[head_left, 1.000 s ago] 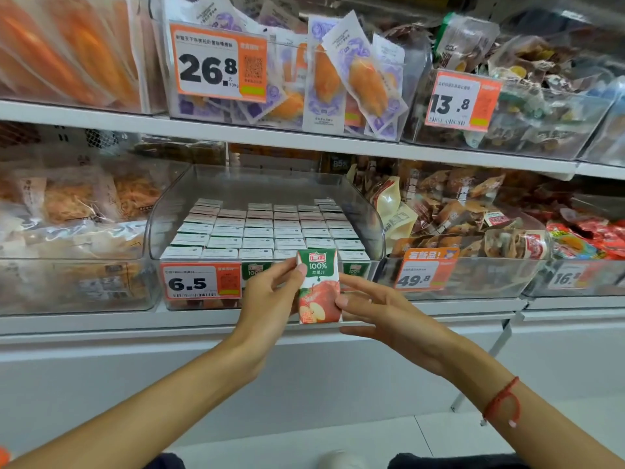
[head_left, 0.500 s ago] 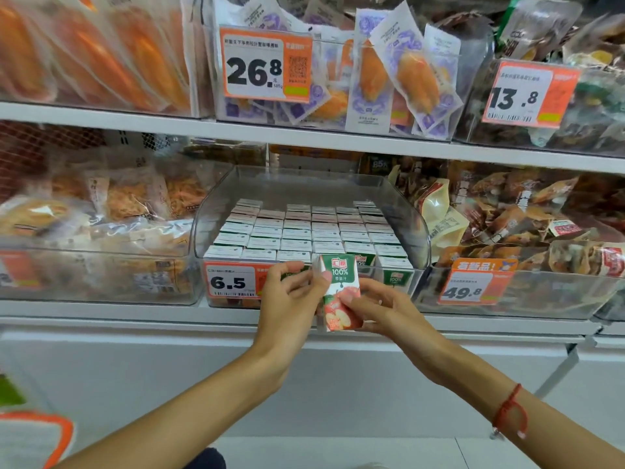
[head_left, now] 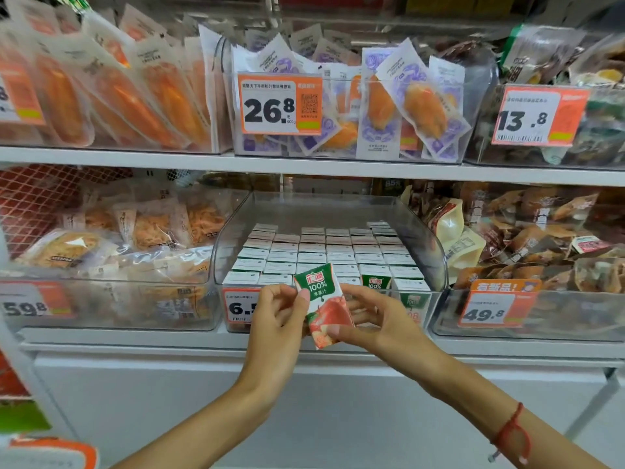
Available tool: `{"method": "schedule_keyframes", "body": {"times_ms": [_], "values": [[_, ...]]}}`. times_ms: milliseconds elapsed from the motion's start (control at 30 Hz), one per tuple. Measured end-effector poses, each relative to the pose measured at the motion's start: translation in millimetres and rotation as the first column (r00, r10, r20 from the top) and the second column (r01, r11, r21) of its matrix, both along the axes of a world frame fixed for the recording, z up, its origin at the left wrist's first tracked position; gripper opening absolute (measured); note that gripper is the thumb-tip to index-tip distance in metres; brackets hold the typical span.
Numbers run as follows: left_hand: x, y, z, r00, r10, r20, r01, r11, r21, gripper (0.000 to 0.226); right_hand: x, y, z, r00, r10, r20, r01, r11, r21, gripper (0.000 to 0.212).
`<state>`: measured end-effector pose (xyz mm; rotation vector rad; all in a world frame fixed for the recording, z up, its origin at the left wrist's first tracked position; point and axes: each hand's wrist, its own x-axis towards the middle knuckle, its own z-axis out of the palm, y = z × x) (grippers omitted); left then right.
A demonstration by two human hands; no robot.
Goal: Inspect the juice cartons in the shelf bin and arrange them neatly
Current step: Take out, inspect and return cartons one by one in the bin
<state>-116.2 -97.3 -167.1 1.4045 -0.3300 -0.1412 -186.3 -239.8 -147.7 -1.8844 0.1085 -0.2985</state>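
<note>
A: Both hands on one juice carton (head_left: 323, 301), in front of the shelf bin (head_left: 436, 252) and below its front lip. Left hand (head_left: 277, 316) pinches the upper left edge, thumb and fingertips curled onto the green band. Right hand (head_left: 375, 321) pinches the lower right, thumb on the apple picture, fingers behind.

B: Attitude of the carton?

A: Tilted, top leaning left, printed face toward the camera. Not touching the bin.

B: The rest of the stock?

A: Rows of cartons (head_left: 324, 252) stand upright in the bin, white tops showing, packed fairly square. One gap in the front row, just behind the held carton; that looks like its slot. Price tag (head_left: 238, 308) on the bin front, partly behind the left hand.

B: Handling?

A: My reading: small, light, stiff at the edges, faces give a little under pressure. Coated surface, likely a bit slick. Take hold across the two narrow sides or opposite corners; keep clear of the top seal and any straw on the back, which I cannot see.

B: Neighbours?

A: Snack bags (head_left: 541, 238) in the bin to the right, pouches (head_left: 142, 228) to the left.
</note>
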Motion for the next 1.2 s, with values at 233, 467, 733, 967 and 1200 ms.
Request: {"method": "schedule_keyframes", "body": {"times_ms": [233,467,733,967,1200], "values": [[-5.8,-10.1,3.3,0.985,-0.093,-0.146,0.113,0.984,0.135,0.040,-9.4,5.8,-3.9,0.951,-0.220,0.217,0.295,0.854,-0.428,0.059],[-12.1,-14.2,9.6,0.968,-0.224,-0.110,0.220,0.974,-0.047,0.036,-21.4,-4.4,2.3,0.976,-0.106,0.191,0.160,0.943,-0.293,0.039],[-11.4,-8.4,12.1,0.948,-0.319,-0.008,0.319,0.948,-0.011,0.035,-32.1,-12.5,8.6,0.983,0.040,-0.182,-0.027,0.997,0.072,0.042],[-6.3,-7.6,8.6,0.973,-0.229,0.007,0.227,0.967,0.112,0.030,-29.5,-15.8,4.5,0.975,-0.213,-0.062,0.214,0.977,0.004,0.043],[-8.4,-12.4,5.6,0.957,-0.260,-0.126,0.271,0.959,0.079,0.018,-27.9,-21.3,-5.4,0.968,-0.243,0.067,0.252,0.936,-0.244,0.051]]}}
